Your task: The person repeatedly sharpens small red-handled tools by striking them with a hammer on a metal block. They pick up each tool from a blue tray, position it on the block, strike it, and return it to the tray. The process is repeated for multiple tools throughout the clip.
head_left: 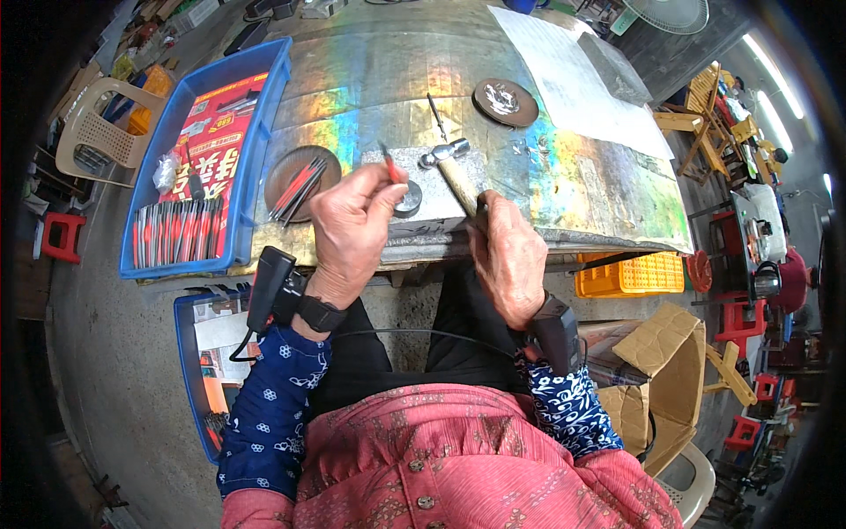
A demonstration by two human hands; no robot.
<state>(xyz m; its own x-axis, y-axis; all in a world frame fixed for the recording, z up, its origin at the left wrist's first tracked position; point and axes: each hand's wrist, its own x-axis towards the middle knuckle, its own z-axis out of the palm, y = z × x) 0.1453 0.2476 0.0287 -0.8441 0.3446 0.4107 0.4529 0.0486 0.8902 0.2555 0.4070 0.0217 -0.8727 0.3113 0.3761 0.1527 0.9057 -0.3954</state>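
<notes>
My left hand (352, 227) is closed, pinching a slim red piece with a dark pointed tip (389, 162) between thumb and fingers, tip upward. Just beside those fingers a short dark metal cylinder (407, 202) stands on a pale stone block (427, 208). My right hand (511, 257) wraps round the handle end of a small hammer (455, 178). Its metal head lies over the block's far edge, close to a thin dark pointed rod (436, 115). Left of the block, a round brown dish (279, 173) carries several slim red-and-black pieces (301, 189).
A second round dish (529, 113) with small silvery bits is farther right, near white sheets (564, 79). On the left, a blue tray (276, 97) contains a row of red-and-black pieces (179, 233). A yellow crate (630, 277) and an open cardboard box (674, 375) stand below at right.
</notes>
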